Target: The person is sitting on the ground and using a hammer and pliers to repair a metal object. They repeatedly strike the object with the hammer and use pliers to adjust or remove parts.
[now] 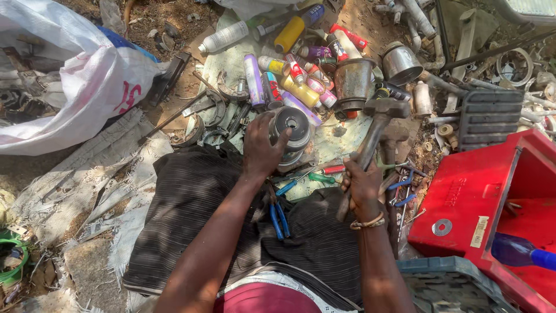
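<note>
Round metal part (292, 130), dark grey, with a central hole in its top face: stands on the ground just past the person's knees, on a pale sheet littered with scrap. Left hand (262, 150) is cupped over its near side, fingers wrapped on the rim, thumb across the top.

Hammer (370, 136), rusty head, worn handle: gripped in the right hand (362, 185), fist closed low on the handle, head raised and tilted up to the right of the round part. A bangle sits on that wrist.

Pliers (278, 211), blue-handled: lying on the dark striped cloth over the lap, between the two forearms.

Screwdriver (321, 178), green handle: on the sheet just below the round part.

Spray cans (289, 75), assorted colours, a loose heap lying flat: beyond the round part, near a rusty metal cup (352, 81) and a shiny steel pot (401, 62).

Red plastic bin (480, 191): on its side at right, well apart from the round part; a blue bottle (521, 252) lies in its mouth.

White sack (75, 81): upper left, slumped on the ground.

Grey ribbed plastic piece (489, 116): right, above the red bin.
</note>
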